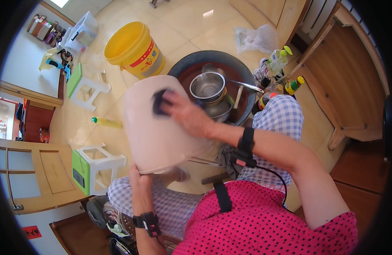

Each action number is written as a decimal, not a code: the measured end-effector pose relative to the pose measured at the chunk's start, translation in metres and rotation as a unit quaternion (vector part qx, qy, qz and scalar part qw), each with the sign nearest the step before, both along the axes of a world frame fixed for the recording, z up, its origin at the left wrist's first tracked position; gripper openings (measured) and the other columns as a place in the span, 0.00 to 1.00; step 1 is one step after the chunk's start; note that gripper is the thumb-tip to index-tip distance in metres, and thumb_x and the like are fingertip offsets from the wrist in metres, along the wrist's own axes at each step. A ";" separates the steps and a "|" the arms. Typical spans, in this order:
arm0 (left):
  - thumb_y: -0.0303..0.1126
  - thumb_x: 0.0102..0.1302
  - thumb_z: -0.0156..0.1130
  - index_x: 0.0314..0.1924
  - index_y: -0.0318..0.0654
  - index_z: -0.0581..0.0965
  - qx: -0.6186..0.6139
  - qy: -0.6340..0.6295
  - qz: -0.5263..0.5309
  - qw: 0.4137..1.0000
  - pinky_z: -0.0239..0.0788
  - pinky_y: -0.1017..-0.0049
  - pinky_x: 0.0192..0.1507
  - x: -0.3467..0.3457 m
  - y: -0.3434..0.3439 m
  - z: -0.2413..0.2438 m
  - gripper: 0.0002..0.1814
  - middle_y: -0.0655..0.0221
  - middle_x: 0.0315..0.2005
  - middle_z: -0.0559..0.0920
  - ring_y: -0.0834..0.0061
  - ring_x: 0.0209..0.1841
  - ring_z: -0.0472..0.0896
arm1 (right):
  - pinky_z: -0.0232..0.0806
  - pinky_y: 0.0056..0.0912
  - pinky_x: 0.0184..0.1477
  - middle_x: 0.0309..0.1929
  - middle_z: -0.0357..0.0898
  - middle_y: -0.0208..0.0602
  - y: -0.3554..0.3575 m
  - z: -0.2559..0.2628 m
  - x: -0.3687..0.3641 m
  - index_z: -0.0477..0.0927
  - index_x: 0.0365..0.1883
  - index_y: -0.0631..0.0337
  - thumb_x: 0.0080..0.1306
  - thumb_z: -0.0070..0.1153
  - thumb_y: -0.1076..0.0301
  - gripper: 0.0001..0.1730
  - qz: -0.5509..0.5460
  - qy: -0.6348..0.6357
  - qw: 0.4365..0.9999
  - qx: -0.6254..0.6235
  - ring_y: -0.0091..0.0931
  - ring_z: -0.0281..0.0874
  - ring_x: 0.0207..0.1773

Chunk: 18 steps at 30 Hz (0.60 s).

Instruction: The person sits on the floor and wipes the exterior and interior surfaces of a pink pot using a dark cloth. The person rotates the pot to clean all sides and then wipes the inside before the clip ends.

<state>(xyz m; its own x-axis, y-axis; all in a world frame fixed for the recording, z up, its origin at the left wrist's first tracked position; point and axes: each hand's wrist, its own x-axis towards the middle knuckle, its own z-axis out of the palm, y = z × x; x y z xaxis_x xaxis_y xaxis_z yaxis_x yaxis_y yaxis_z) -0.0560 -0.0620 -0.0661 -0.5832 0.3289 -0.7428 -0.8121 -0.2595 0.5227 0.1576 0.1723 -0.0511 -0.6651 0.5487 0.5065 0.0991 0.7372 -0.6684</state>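
Note:
A pale white plastic bucket [141, 127] is held tilted over my lap, its rim towards me and its base pointing away. My left hand [140, 177] grips the bucket's rim, with most of the fingers hidden. My right hand [191, 116], a little blurred, presses a dark scrubbing pad or cloth [159, 103] against the bucket's outer wall. A thin metal bail [204, 161] sticks out from the rim. Just beyond is a wide dark basin [183, 60] of reddish-brown liquid, holding a steel bowl [208, 86], other pans and a wooden-handled brush [238, 98].
A yellow bucket [127, 41] stands at the back left. Two green-and-white stools [98, 159] and a yellow bottle [108, 122] are on the left. Several bottles, including a pump bottle [278, 60], crowd the basin's right side. A plastic bag [256, 38] lies behind; a grey rag [227, 159] is near my knees.

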 end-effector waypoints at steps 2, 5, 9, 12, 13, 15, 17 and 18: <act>0.31 0.82 0.43 0.64 0.25 0.75 -0.031 -0.023 0.027 0.999 0.74 0.52 0.71 -0.005 -0.002 -0.004 0.21 0.48 0.62 0.81 0.53 0.65 0.81 | 0.60 0.48 0.80 0.75 0.70 0.48 -0.036 -0.005 -0.004 0.84 0.57 0.57 0.71 0.51 0.73 0.19 0.155 0.047 0.983 0.087 0.49 0.63 0.81; 0.30 0.80 0.45 0.64 0.24 0.75 0.014 -0.055 -0.032 0.998 0.74 0.52 0.70 -0.010 -0.011 -0.008 0.21 0.48 0.63 0.81 0.52 0.65 0.81 | 0.61 0.48 0.79 0.75 0.71 0.42 -0.045 -0.016 -0.002 0.84 0.58 0.56 0.69 0.55 0.73 0.19 0.295 0.085 0.951 0.024 0.46 0.64 0.80; 0.30 0.79 0.48 0.64 0.24 0.74 -0.002 -0.080 -0.007 0.997 0.77 0.53 0.68 -0.007 -0.022 -0.005 0.21 0.47 0.61 0.82 0.52 0.63 0.82 | 0.67 0.44 0.75 0.72 0.74 0.50 0.009 -0.041 0.001 0.80 0.66 0.58 0.69 0.54 0.76 0.25 0.015 0.035 0.998 -0.044 0.49 0.69 0.76; 0.32 0.81 0.47 0.65 0.24 0.74 -0.001 -0.089 -0.009 0.996 0.75 0.53 0.69 0.003 -0.023 0.005 0.21 0.47 0.62 0.81 0.53 0.64 0.81 | 0.70 0.41 0.65 0.64 0.80 0.51 0.030 -0.061 0.009 0.80 0.65 0.64 0.75 0.53 0.70 0.22 -0.090 0.011 0.941 -0.327 0.47 0.79 0.65; 0.32 0.81 0.46 0.65 0.25 0.74 -0.003 -0.071 -0.021 0.997 0.74 0.53 0.70 0.008 -0.022 0.008 0.21 0.48 0.63 0.81 0.53 0.65 0.80 | 0.71 0.42 0.65 0.64 0.80 0.51 0.032 -0.065 0.013 0.80 0.64 0.64 0.74 0.53 0.70 0.21 -0.102 0.041 0.946 -0.305 0.47 0.79 0.64; 0.34 0.82 0.44 0.65 0.25 0.73 0.009 -0.060 -0.035 0.998 0.73 0.53 0.71 0.016 -0.018 0.016 0.22 0.48 0.64 0.80 0.54 0.67 0.79 | 0.71 0.42 0.65 0.64 0.80 0.51 0.031 -0.064 0.021 0.82 0.62 0.64 0.74 0.54 0.69 0.20 -0.140 0.012 0.935 -0.325 0.47 0.79 0.63; 0.35 0.83 0.43 0.65 0.26 0.73 0.046 -0.070 -0.045 0.995 0.71 0.53 0.72 0.021 -0.014 0.022 0.22 0.49 0.64 0.79 0.54 0.68 0.78 | 0.70 0.43 0.66 0.61 0.80 0.55 0.027 -0.054 0.027 0.83 0.59 0.64 0.72 0.55 0.68 0.20 -0.184 0.025 0.946 -0.266 0.49 0.77 0.63; 0.35 0.84 0.42 0.65 0.26 0.73 0.032 -0.062 -0.043 0.997 0.71 0.53 0.72 0.022 -0.011 0.023 0.22 0.49 0.64 0.79 0.54 0.67 0.78 | 0.69 0.44 0.66 0.60 0.80 0.56 0.027 -0.046 0.030 0.83 0.59 0.64 0.71 0.56 0.68 0.20 -0.183 0.012 0.951 -0.250 0.50 0.76 0.63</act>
<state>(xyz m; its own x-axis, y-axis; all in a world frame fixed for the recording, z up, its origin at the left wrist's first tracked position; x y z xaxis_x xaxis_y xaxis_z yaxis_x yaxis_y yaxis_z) -0.0337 -0.0732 -0.0427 -0.4553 0.4225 -0.7837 -0.8903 -0.2161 0.4007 0.1880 0.1992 -0.0975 -0.3749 0.9174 0.1338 0.2675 0.2453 -0.9318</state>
